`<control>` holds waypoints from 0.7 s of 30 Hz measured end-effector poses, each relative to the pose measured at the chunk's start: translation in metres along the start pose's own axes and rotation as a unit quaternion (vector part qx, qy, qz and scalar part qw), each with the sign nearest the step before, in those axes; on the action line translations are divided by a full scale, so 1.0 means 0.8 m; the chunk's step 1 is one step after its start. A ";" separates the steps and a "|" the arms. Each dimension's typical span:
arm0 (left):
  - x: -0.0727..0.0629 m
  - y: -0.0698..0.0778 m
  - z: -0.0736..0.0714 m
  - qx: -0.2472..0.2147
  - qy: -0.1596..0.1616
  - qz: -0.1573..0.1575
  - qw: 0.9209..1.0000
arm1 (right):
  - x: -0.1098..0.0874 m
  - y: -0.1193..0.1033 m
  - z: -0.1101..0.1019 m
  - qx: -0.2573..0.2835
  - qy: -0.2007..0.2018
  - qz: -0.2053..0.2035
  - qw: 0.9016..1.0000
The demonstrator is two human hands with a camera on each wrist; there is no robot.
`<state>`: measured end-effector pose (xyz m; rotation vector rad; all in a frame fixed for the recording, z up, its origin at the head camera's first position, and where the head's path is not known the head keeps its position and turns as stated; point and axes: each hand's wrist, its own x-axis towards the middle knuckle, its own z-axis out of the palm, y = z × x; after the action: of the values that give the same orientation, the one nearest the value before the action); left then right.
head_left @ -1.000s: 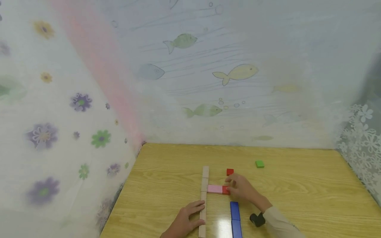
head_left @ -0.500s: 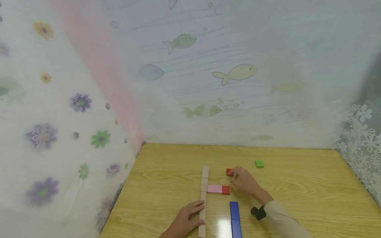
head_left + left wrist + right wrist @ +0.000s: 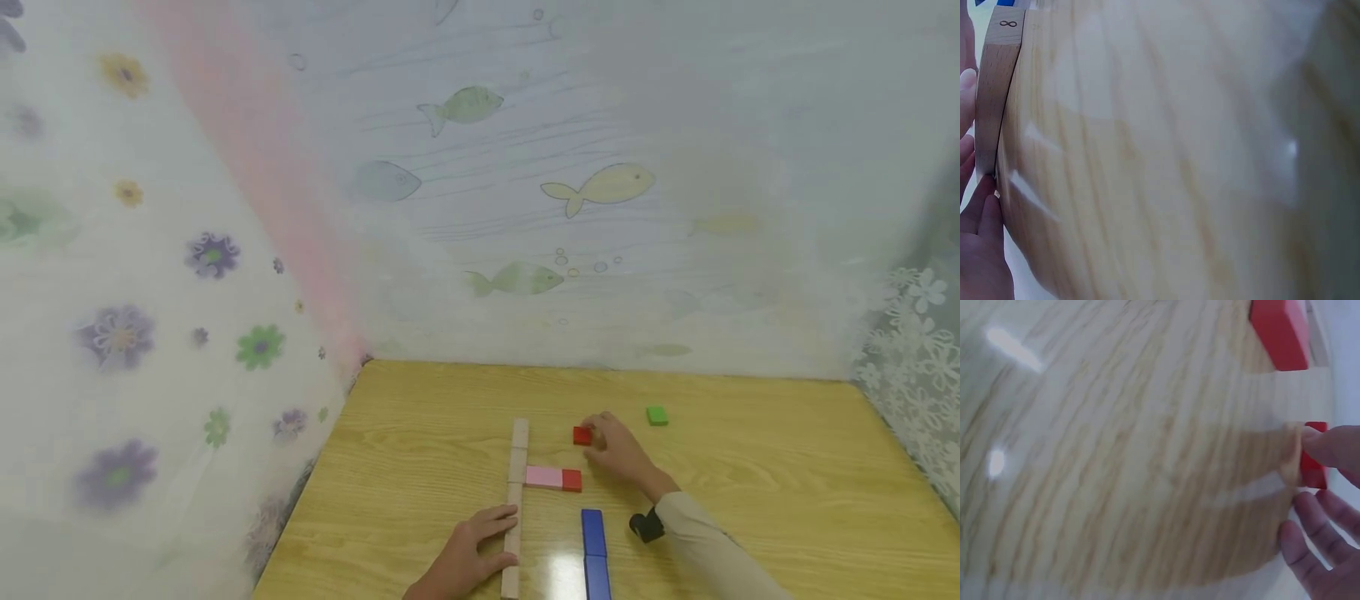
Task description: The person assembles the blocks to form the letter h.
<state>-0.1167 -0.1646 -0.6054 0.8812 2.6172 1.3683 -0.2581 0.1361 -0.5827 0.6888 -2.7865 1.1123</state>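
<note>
My left hand (image 3: 465, 554) rests along a row of plain wooden blocks (image 3: 519, 462), its fingertips and thumb tip on the row's near part. In the left wrist view, a wooden block (image 3: 999, 94) marked with an 8 shows beside the fingers. My right hand (image 3: 622, 450) pinches a small red block (image 3: 581, 436) at its right side; the thumb (image 3: 1329, 447) lies against it in the right wrist view. Closer to me, a second red block (image 3: 572, 481) sits at the end of a pink block (image 3: 543, 477), which joins the wooden row at a right angle.
Two blue blocks (image 3: 593, 533) lie end to end at the front, right of the wooden row. A green block (image 3: 657, 416) lies alone at the back right. A black device (image 3: 647, 526) is at the right wrist. Patterned sheets (image 3: 480, 208) stand behind the wooden table (image 3: 787, 467).
My right hand has left the red block beside the pink one and moved back to the farther red block. My left hand has stayed in place.
</note>
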 end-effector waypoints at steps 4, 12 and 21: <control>0.000 0.001 0.000 0.000 -0.002 -0.001 1.000 | 0.002 0.006 0.005 0.007 0.006 0.006 1.000; 0.000 -0.001 0.000 0.001 0.000 0.001 1.000 | 0.004 0.011 0.012 0.025 0.023 0.000 0.999; 0.000 0.000 0.001 -0.002 0.004 0.002 1.000 | 0.002 0.015 0.010 0.042 0.037 -0.005 0.998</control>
<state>-0.1166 -0.1637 -0.6057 0.8818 2.6185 1.3809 -0.2636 0.1379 -0.5957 0.6547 -2.6855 1.2315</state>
